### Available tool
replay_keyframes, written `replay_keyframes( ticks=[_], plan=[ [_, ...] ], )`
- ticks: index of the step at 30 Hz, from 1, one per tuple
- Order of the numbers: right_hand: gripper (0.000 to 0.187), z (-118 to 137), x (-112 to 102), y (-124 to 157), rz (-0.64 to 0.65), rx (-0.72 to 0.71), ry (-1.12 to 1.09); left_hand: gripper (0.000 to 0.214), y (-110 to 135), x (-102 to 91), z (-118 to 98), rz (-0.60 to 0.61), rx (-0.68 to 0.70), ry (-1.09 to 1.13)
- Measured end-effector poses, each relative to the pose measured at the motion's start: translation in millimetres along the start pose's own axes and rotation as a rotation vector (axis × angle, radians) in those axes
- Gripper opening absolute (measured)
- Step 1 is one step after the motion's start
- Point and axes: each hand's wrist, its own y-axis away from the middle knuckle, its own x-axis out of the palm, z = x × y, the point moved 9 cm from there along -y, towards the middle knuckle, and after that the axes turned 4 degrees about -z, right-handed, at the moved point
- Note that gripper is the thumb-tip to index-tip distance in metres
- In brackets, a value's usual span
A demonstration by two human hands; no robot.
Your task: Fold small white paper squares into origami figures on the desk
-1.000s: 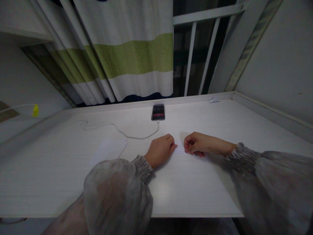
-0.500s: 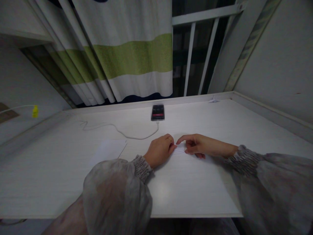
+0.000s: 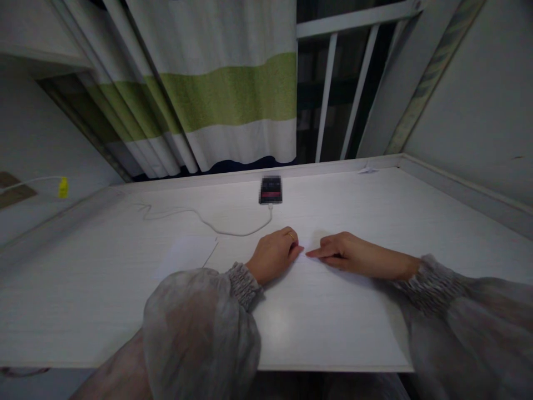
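My left hand (image 3: 275, 253) rests on the white desk (image 3: 328, 328), its fingers curled and the thumb pressed to a small piece of white paper (image 3: 307, 244). A gold-coloured ring is on one finger. Facing it from the right, my right hand (image 3: 347, 254) has its index finger pointing left onto the paper, the thumb close under it and the other fingers folded in. The fingertips of the two hands are a short gap apart. Much of the paper is covered by the hands, and its outline is faint against the desk.
Left of my hands lies a white sheet (image 3: 187, 251). A dark, blurred-out device (image 3: 271, 190) sits near the back edge, with a white cable (image 3: 227, 232) running left. A small folded white paper shape (image 3: 367, 169) stands at the back right. Behind hangs a curtain (image 3: 233, 97) beside window bars.
My right hand has drawn its fingers together, and its index fingertip has come down and slightly right along the paper. The left hand has stayed in place. The view has shifted slightly.
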Motion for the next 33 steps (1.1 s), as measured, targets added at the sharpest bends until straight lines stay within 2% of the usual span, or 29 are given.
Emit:
replay_keyframes(
  ticks=[5, 13, 22, 27, 33],
  plan=[
    [0.033, 9.2, 2.8, 2.2, 0.020, -0.092, 0.193, 0.013, -1.2, -1.5, -1.0, -0.010, 0.012, 0.004],
    [0.031, 13.7, 10.2, 1.7, 0.039, -0.133, 0.284, 0.013, -0.2, 0.7, 6.8, -0.037, -0.021, 0.085],
    [0.029, 16.4, 11.1, 1.4, 0.034, -0.169, 0.298, 0.014, -2.0, 6.6, 26.5, -0.007, -0.210, 0.350],
    [0.028, 17.6, 9.7, 2.5, 0.013, -0.180, 0.291, 0.009, -3.1, 3.9, 31.0, -0.019, -0.253, 0.426],
    [0.026, 18.6, 8.8, 1.6, 0.017, -0.175, 0.261, 0.033, -1.2, 7.4, 31.0, -0.010, -0.299, 0.371]
  ],
)
